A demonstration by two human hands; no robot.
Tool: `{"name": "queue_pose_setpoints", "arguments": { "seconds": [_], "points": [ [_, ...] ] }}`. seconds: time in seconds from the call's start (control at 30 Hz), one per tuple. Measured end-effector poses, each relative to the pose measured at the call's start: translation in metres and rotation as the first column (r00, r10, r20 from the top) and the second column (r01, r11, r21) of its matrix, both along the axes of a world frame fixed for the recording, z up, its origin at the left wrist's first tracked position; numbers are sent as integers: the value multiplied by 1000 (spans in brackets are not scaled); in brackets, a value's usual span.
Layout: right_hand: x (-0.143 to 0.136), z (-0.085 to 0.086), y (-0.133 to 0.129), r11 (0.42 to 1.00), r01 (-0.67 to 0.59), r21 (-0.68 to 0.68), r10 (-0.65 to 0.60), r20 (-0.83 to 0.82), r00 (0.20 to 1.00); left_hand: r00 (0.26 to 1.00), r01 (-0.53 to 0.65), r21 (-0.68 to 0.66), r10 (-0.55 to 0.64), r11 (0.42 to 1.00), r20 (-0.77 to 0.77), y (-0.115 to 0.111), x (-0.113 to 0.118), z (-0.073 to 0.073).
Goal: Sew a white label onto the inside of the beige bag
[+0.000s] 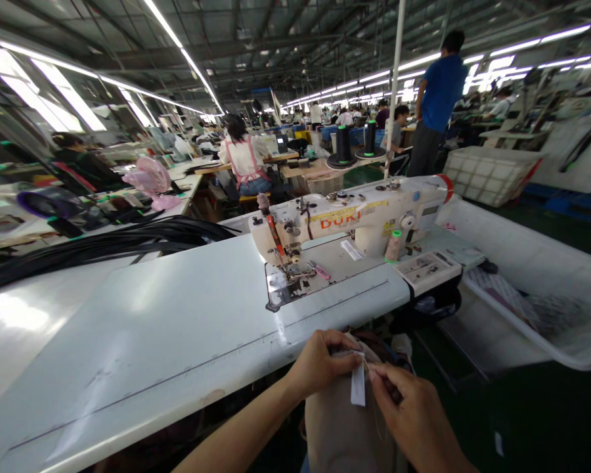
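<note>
My left hand (322, 361) is closed on the edge of a beige cloth piece (339, 427), its thumb pressing the top of a narrow white label (358, 387). Beside the label, the fingers of my right hand (411, 401) pinch a thin pale thread (367, 365). A loose strand seems to hang below those fingertips. The cloth lies below the front edge of a sewing machine table (187, 328). Behind my hands stands a white sewing machine (345, 220), with small pink thread snips (319, 270) lying on its bed.
A thread cone (393, 246) and a control box (428, 270) are at the machine's right. A white bin (536, 282) holding cloth stands to the right. Black strips (103, 243) lie at the left. A co-worker (243, 157) sits ahead; another person (440, 105) stands at right.
</note>
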State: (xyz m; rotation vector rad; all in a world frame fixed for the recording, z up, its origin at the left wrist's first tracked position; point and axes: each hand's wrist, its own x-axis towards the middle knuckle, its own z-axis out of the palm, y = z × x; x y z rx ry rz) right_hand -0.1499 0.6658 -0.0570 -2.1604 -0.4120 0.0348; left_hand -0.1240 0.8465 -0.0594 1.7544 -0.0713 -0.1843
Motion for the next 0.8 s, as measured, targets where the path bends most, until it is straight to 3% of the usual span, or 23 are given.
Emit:
{"name": "queue_pose_setpoints", "arguments": {
  "seconds": [0.63,0.8],
  "points": [
    [-2,0,0,999,11,-32,-11,7,1000,999,-6,27,5,1000,32,0,-2,1],
    [-2,1,0,1000,4,-21,-4,-5,1000,994,-56,98,46,994,100,-1,-6,0]
  ]
}}
